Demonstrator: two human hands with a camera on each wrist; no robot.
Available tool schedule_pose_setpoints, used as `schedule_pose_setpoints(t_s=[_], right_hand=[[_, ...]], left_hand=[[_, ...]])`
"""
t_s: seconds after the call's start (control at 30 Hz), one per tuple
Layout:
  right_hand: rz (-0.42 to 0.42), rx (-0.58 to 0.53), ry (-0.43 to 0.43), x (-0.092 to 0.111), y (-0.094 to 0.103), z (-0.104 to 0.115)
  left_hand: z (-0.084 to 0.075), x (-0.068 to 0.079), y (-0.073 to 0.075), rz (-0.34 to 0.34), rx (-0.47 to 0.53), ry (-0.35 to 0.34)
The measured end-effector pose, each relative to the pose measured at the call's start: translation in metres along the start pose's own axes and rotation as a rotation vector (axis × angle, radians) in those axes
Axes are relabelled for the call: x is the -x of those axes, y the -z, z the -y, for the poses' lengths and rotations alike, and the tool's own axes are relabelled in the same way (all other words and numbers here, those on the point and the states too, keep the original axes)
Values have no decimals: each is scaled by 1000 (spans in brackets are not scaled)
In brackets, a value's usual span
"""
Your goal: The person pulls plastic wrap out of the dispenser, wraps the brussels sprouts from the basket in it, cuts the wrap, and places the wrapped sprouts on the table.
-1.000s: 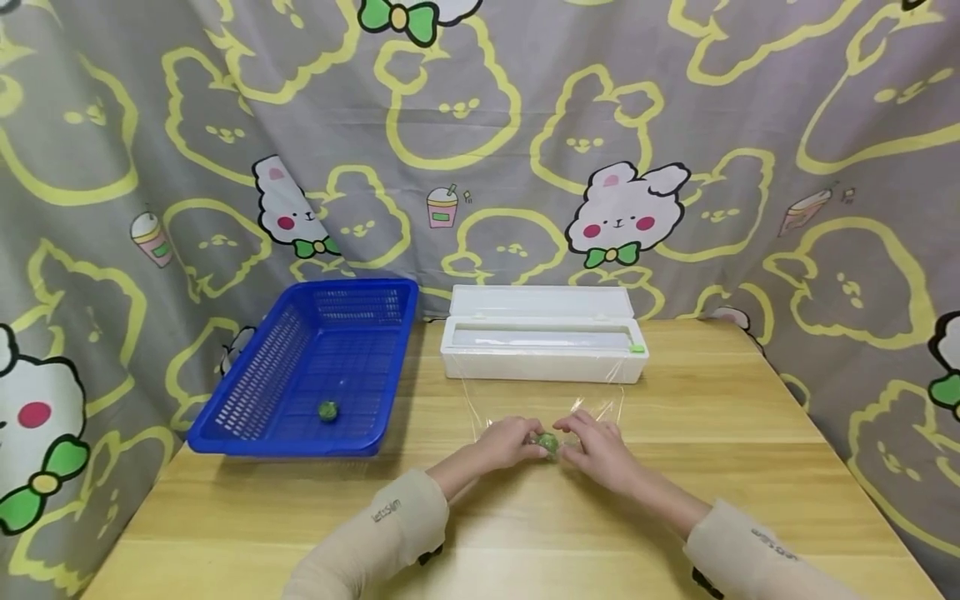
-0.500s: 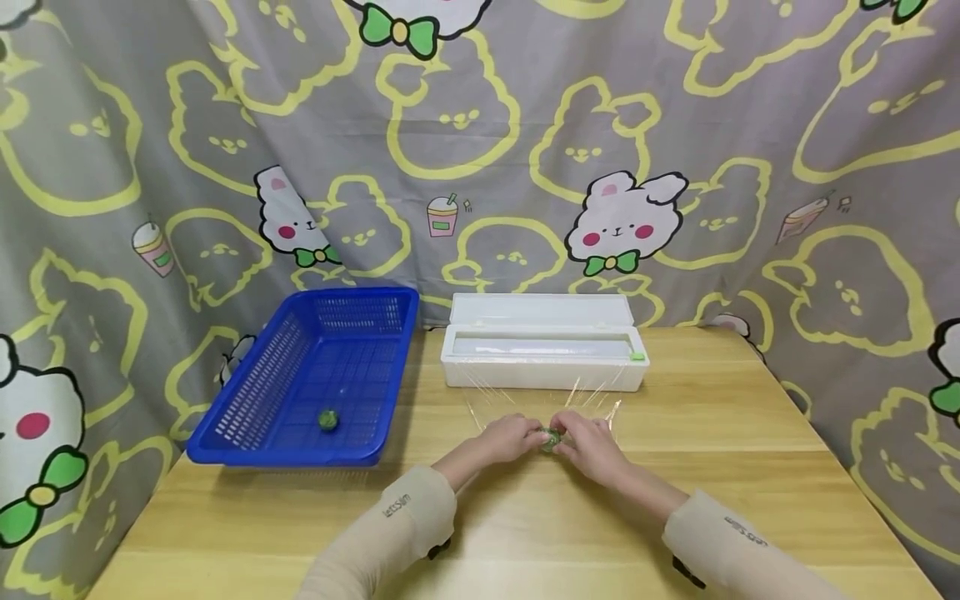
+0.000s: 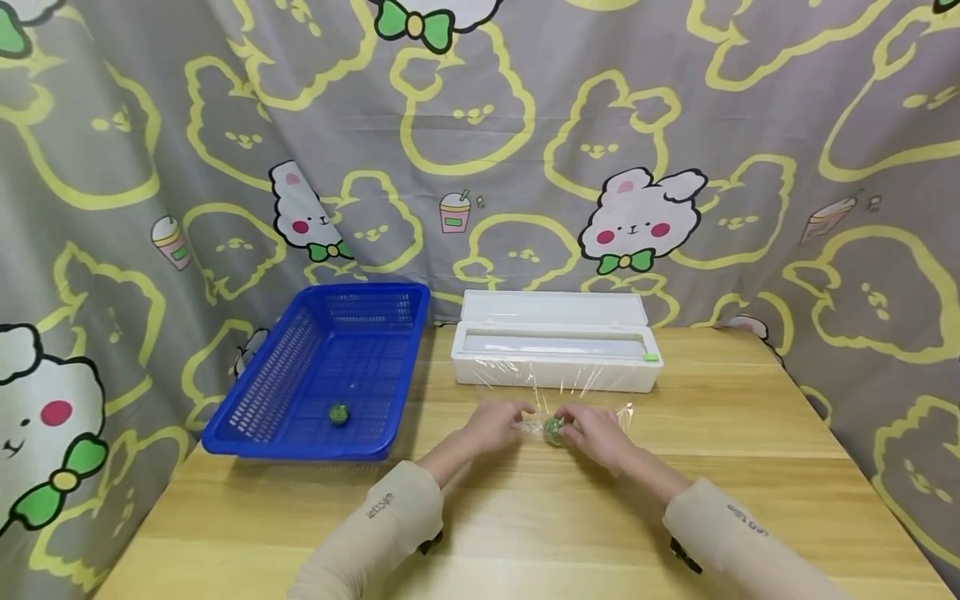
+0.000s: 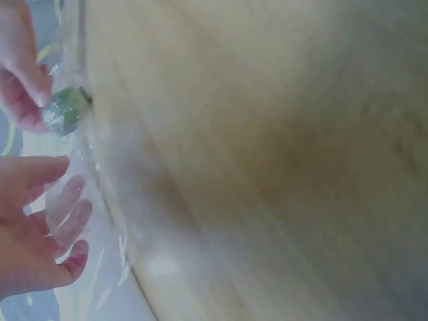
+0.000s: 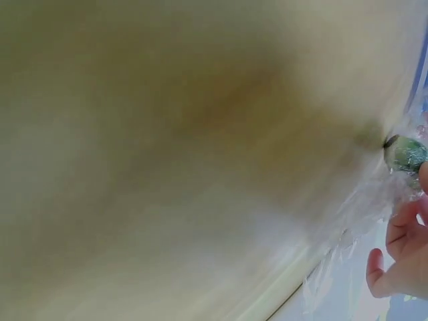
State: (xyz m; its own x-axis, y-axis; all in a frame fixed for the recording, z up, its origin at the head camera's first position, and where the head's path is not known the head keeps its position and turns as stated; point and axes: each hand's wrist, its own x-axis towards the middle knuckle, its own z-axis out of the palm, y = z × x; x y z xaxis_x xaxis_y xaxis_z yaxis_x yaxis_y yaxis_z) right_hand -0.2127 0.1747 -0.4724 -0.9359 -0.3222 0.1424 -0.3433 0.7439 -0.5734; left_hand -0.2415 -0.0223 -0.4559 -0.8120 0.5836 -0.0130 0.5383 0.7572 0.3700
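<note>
A small round green vegetable (image 3: 553, 431), wrapped in clear cling film, rests near the table's middle. My right hand (image 3: 596, 435) holds it between thumb and fingers from the right; in the left wrist view that grip on the wrapped vegetable (image 4: 63, 112) shows at upper left. My left hand (image 3: 497, 425) is just left of it, fingers parted and apart from the vegetable. Loose film (image 4: 70, 207) lies over some of the left fingers. The sheet of film (image 3: 540, 400) runs from the hands back to a white film dispenser box (image 3: 555, 372), its lid raised.
A blue plastic basket (image 3: 415, 358) stands at the left with another green ball (image 3: 339, 414) inside. A green slider (image 3: 651, 357) sits at the box's right end. Behind the wooden table (image 3: 525, 525) hangs a patterned grey curtain (image 3: 525, 125).
My left hand has let go of the wrapped vegetable and moved a little left, its fingers parting. My right hand stays on it. The film is drawn into more creases before the box.
</note>
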Motion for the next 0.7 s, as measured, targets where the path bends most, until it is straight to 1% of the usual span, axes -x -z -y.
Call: schedule_pose_setpoints(t_s=[0.13, 0.2, 0.23, 0.3, 0.43, 0.5, 0.6, 0.7], right_hand=[[33, 6, -48, -5, 3, -7], [34, 20, -62, -7, 4, -11], [30, 34, -61, -9, 4, -13], [21, 80, -47, -11, 4, -15], [8, 155, -20, -15, 4, -17], [6, 158, -18, -16, 3, -17], [-4, 125, -30, -17, 2, -16], [-35, 112, -21, -20, 1, -14]], left_hand=[[-5, -2, 3, -143, -62, -41], [-11, -5, 0, -211, -112, -64], [-14, -6, -2, -232, -147, -73], [-22, -9, -7, -246, -203, -85], [-30, -16, -17, -218, -295, -72], [-32, -19, -22, -218, -297, -48], [-32, -23, -26, -233, -289, -11], [-30, -26, -29, -249, -265, 29]])
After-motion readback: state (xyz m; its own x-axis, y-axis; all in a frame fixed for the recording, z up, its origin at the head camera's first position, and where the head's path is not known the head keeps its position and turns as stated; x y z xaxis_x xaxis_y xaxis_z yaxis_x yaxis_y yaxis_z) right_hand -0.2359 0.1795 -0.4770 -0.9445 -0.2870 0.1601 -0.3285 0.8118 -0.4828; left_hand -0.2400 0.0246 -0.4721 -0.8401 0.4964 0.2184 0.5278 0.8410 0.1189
